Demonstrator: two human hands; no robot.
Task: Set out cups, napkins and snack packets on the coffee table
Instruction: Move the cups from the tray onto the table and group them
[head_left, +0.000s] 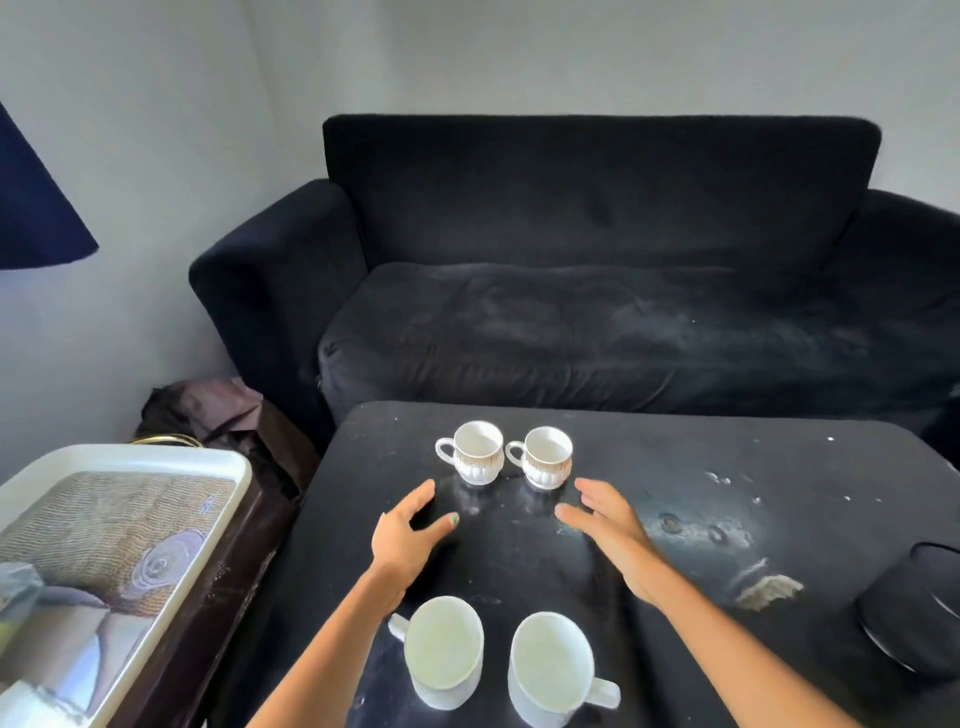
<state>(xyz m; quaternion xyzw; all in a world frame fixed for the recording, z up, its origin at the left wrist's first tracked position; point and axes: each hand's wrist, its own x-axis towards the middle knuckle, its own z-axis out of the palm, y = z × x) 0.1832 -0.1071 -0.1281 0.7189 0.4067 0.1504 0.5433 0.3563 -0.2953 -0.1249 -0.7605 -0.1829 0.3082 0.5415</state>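
Near cups: two plain white cups are standing upright at the near edge of the coffee table (675, 457), the left white cup (443, 652) with its handle turning left, the right white cup (553, 670) with its handle turning right.
Left hand: the left hand (408, 538) is hovering over the dark tabletop between the two rows of cups, fingers spread and relaxed, holding nothing.
Right hand: the right hand (610, 525) is reaching forward beside it, fingers straight and loosely together, also holding nothing.
Far cups: the left patterned cup (474, 453) and the right patterned cup (544, 457), each with a gold band, are sitting side by side just beyond the fingertips, handles pointing left, apart from both hands.
Tray: a white-rimmed tray (156, 457) with a printed picture is resting on a dark stand to the left of the table.
Table surface: a chipped patch (769, 590) is showing pale at the right, near a round black container (914, 613).
Background: a dark sofa (597, 260) is standing behind the table against a pale wall.
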